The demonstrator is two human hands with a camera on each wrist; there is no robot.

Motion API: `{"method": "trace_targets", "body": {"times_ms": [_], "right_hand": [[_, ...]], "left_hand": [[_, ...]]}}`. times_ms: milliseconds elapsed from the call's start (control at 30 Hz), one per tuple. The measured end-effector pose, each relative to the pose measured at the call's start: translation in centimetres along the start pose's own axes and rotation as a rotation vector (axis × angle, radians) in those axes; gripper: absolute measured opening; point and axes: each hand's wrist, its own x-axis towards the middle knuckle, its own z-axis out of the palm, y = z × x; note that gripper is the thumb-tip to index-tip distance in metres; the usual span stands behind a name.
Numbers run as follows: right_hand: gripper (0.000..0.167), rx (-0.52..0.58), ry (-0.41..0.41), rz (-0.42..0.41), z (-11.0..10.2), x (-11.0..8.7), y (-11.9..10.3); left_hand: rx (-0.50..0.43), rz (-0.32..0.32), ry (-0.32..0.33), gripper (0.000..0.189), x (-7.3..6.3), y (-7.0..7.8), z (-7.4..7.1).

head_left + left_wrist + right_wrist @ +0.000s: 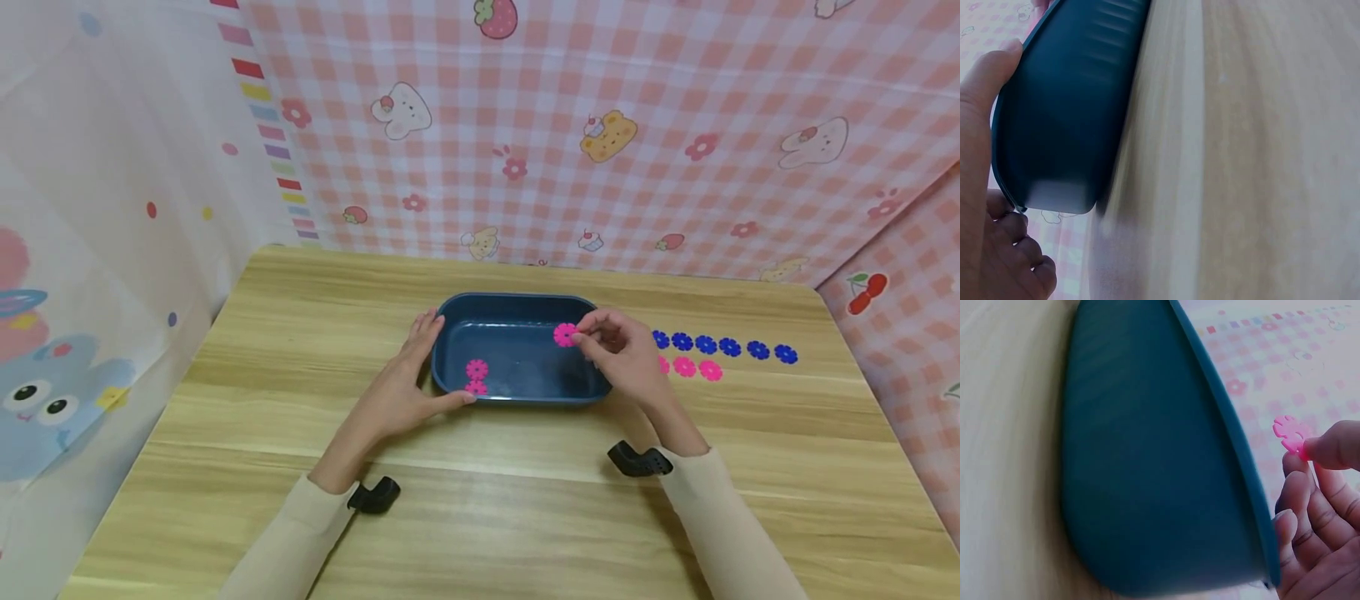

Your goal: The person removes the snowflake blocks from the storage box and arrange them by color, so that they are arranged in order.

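A dark blue, rounded rectangular tray (517, 362) stands on the table. My left hand (401, 387) rests against its left end, fingers stretched along the outside and thumb on the near rim, as the left wrist view also shows. Between thumb and index finger, my right hand (618, 350) pinches a pink flower-shaped plastic disc (566, 335), held over the right part of the tray. In the right wrist view this pink disc (1291, 432) appears above the rim. Two more pink discs (477, 369) are inside the tray near its front left corner.
Right of the tray, several blue flower-shaped discs (730, 347) form a row on the wooden table (495, 508). In front of them lies a shorter row of pink discs (685, 367), partly hidden by the right hand. A patterned pink cloth (555, 200) hangs behind the table.
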Motion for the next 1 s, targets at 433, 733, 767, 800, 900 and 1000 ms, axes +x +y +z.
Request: {"method": "trace_targets", "body": {"times_ms": [433,733,767,800,900,1000], "right_hand": [[0.017,-0.038,0.104,-0.004,-3.1,-0.9,0.4],[0.018,-0.046,0.155,0.004,-5.3,-1.6,1.4],[0.018,-0.059,0.162,0.017,-5.5,-1.7,1.5],[0.02,-0.068,0.166,0.031,-5.8,-1.8,1.6],[0.022,-0.093,0.181,0.064,-6.6,-2.2,2.0],[0.023,-0.115,0.194,0.073,-7.4,-2.5,2.6]], "left_hand": [[0.017,-0.001,-0.001,0.12,0.0,0.3,-0.1],[0.025,-0.006,0.0,0.121,0.0,0.3,0.0],[0.027,-0.006,0.0,0.121,0.0,0.3,0.0],[0.027,-0.007,0.0,0.121,0.0,0.3,-0.1],[0.025,-0.006,-0.001,0.121,0.0,0.2,0.0],[0.019,-0.005,-0.002,0.121,0.0,0.2,0.0]]}}
